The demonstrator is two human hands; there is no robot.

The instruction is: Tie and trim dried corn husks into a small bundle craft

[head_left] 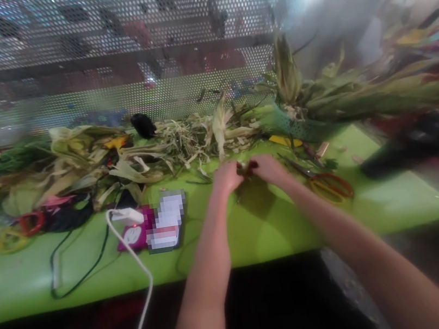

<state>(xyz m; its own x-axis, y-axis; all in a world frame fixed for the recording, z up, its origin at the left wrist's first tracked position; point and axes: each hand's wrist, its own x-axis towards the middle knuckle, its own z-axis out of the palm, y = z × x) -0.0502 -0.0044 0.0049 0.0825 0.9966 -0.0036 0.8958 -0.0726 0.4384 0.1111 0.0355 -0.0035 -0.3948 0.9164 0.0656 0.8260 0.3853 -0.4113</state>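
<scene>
Left hand (227, 176) and right hand (268, 169) pinch 1 small blurred brown piece (250, 169) between them.

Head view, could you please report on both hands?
Left hand, right hand: close together over green table. Small brown item between them, too blurred to identify. Scissors beside right forearm, husks beyond.

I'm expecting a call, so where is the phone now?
In the head view, the phone is left of centre, between the magenta box with a white plug and the left forearm.
</scene>
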